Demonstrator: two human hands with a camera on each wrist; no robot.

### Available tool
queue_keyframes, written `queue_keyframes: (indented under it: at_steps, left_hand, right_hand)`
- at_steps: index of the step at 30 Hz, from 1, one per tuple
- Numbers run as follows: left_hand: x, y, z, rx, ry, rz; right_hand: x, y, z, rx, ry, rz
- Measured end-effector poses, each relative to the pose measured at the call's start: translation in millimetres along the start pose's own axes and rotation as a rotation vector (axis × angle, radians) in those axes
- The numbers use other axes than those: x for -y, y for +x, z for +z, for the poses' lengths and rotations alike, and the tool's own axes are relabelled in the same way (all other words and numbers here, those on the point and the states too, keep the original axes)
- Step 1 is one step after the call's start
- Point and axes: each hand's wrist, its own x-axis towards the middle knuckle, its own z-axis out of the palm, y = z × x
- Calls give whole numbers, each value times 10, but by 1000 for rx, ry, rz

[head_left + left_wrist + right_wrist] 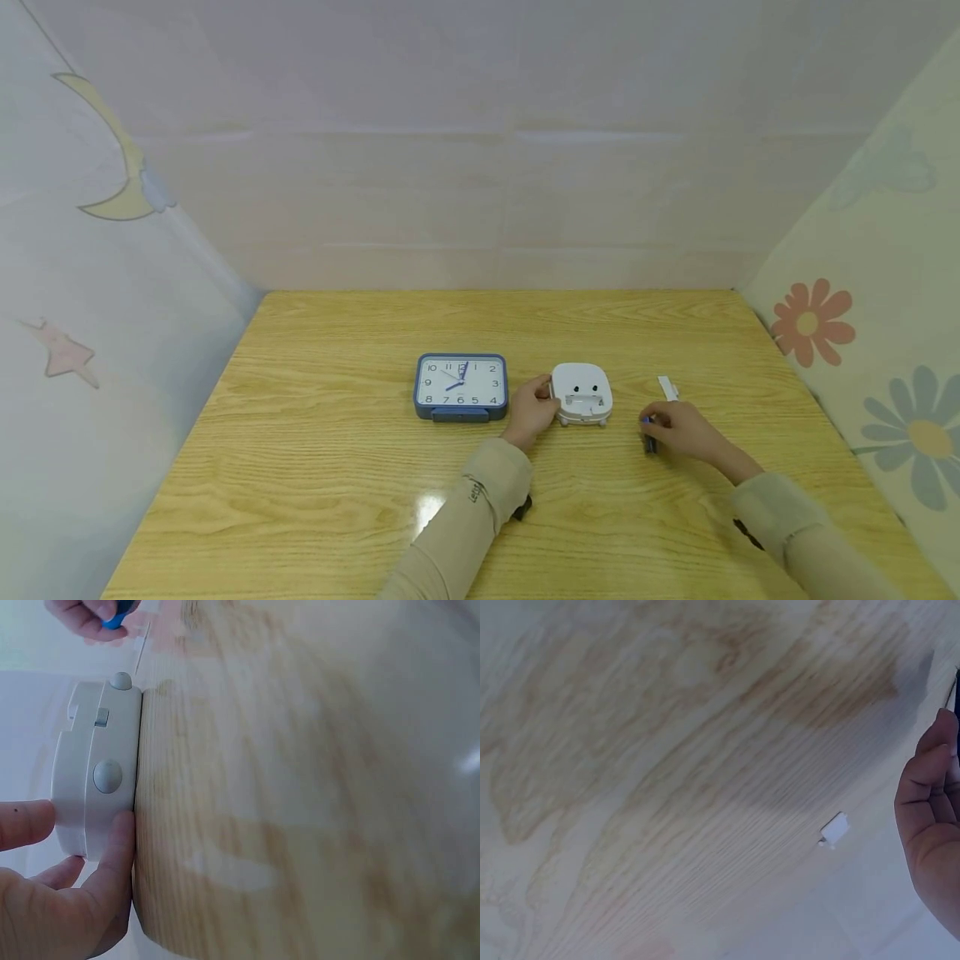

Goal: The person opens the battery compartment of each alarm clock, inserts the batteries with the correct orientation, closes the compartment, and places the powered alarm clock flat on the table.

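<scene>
A small white alarm clock (581, 375) lies back up, with two dark knobs and its battery compartment (585, 402) uncovered. My left hand (531, 410) grips its left edge. In the left wrist view, the thumb (26, 823) is on one face of the white clock and a fingertip lies near the tabletop, by its round feet (108, 776). To the right of the clock, my right hand (681, 427) pinches a small blue and dark battery (650, 446) close over the table. Fingers partly hide the battery. A white battery cover (667, 387) lies just beyond the right hand.
A blue rectangular clock (461, 387) with a white dial lies face up left of my left hand. The wooden table (315, 500) reaches back to a pale cloth wall (480, 192), with printed cloth (885, 333) on both sides.
</scene>
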Motion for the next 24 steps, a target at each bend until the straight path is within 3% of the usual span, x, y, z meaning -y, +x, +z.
queue_keyframes:
  at_steps: [6,10,14,24]
  left_hand:
    - [11,10,-6,11,-23,2]
    - [37,20,-6,13,-21,38]
    - [20,16,-1,9,-30,2]
    - [3,0,9,-10,-25,-6]
  right_hand:
    - [70,29,-14,-69,60,35]
    - [117,44,-13,-112,110,54]
    - [141,55,-3,-146,144,74]
    - [220,105,24,-226,311,135]
